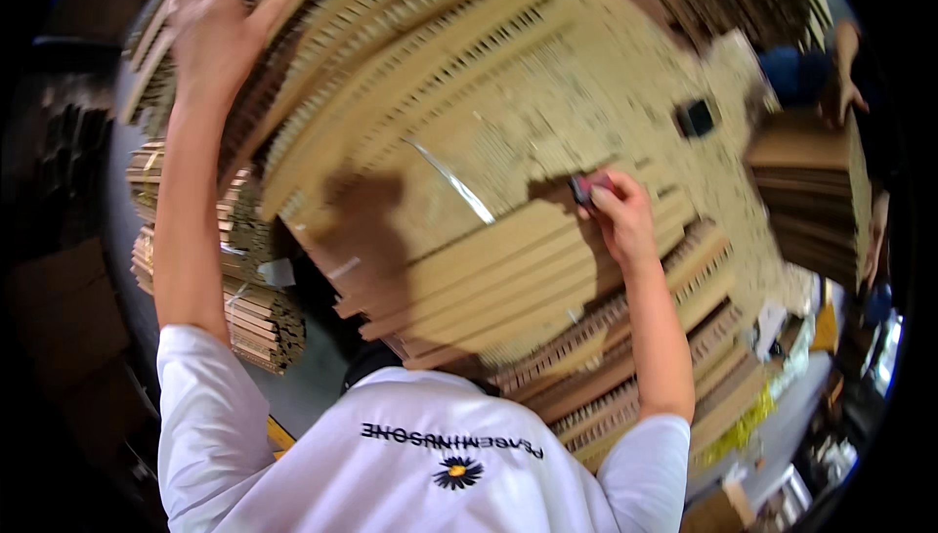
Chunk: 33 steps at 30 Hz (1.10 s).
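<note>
The right hand (627,218) has its fingers clamped on a small dark-and-red object (590,189) at the far edge of the layered cardboard strips (518,274); its dark end points left, long axis roughly crosswise. The left hand (210,30), thumb spread from its fingers, is over slotted cardboard (376,74) beyond the strips. Dark lettering and a flower mark the white shirt (391,479) nearer than the strips.

Place can be tagged as a cardboard workshop. Slotted cardboard strips (410,30) are piled in rows across a wide work surface (620,74); tied bundles (252,323) are stacked at left; a co-worker's hand (844,99) is seen by a brown stack (806,150); yellow scraps (740,430) are strewn lower right.
</note>
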{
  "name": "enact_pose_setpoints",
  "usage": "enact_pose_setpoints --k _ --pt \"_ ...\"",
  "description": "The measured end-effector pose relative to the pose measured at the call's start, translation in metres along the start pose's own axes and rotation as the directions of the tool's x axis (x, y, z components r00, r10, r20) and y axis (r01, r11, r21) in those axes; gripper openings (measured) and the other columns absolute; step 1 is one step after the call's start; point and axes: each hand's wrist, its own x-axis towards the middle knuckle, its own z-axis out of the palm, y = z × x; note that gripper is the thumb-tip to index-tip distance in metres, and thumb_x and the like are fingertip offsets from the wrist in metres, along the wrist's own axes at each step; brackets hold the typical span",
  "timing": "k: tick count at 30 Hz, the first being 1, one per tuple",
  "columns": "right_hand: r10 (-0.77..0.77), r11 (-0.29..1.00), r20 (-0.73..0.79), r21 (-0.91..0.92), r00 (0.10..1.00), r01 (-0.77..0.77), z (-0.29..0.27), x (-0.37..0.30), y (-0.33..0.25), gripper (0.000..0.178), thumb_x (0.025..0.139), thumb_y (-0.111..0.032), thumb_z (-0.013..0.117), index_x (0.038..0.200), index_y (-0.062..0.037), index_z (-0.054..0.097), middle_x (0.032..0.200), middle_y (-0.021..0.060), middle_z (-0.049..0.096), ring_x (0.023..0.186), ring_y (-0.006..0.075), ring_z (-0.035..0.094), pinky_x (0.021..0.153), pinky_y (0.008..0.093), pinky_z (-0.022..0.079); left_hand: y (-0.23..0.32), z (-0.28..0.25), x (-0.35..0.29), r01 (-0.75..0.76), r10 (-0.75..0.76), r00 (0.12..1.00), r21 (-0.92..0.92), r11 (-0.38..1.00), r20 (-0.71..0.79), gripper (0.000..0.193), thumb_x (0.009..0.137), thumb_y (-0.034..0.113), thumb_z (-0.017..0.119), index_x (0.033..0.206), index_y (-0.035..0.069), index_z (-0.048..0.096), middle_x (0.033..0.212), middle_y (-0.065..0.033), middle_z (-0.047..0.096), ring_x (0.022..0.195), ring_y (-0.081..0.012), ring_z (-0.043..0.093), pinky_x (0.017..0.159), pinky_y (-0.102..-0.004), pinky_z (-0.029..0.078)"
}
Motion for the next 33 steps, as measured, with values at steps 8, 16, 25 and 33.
enact_pose_setpoints --k 8,16,25,33 --pt "-0.251 0.851 0.204 -0.418 0.946 0.316 -0.003 0.002 -0.006 0.018 0.083 0.008 0.076 0.099 -0.0003 0.074 0.088 0.0011 0.063 0.078 0.0125 0.060 0.069 0.0253 0.049 0.228 -0.046 -0.192 0.395 0.068 0.837 -0.685 0.612 0.543 0.041 0.083 0.009 0.076 0.120 -0.001 0.062 0.115 -0.0182 0.058 0.107 -0.0375 0.057 0.094 -0.0451 0.048" --pt "-0.182 0.428 0.468 -0.754 0.865 0.498 0.011 0.005 -0.014 0.022 0.078 0.005 0.079 0.098 -0.0020 0.076 0.085 0.0032 0.060 0.077 0.0154 0.056 0.067 0.0262 0.044 0.248 -0.038 -0.237 0.442 -0.056 0.845 -0.635 0.633 0.531 0.044 0.081 0.008 0.075 0.121 -0.001 0.060 0.114 -0.0162 0.058 0.098 -0.0360 0.055 0.085 -0.0455 0.046" --pt "-0.196 0.374 0.518 -0.746 0.833 0.551 0.016 0.012 -0.013 0.024 0.076 0.004 0.081 0.098 -0.0031 0.076 0.081 0.0038 0.058 0.072 0.0156 0.057 0.062 0.0267 0.046 0.251 -0.036 -0.240 0.468 -0.085 0.830 -0.606 0.643 0.551 0.042 0.081 0.015 0.076 0.119 0.004 0.062 0.112 -0.0097 0.059 0.100 -0.0299 0.055 0.085 -0.0423 0.044" --pt "-0.189 0.330 0.540 -0.751 0.820 0.571 0.017 0.015 -0.014 0.024 0.075 0.005 0.081 0.097 -0.0034 0.076 0.080 0.0043 0.056 0.071 0.0165 0.056 0.061 0.0274 0.045 0.251 -0.036 -0.240 0.463 -0.067 0.832 -0.623 0.630 0.551 0.044 0.081 0.011 0.075 0.122 0.000 0.060 0.113 -0.0144 0.058 0.098 -0.0344 0.055 0.085 -0.0444 0.046"
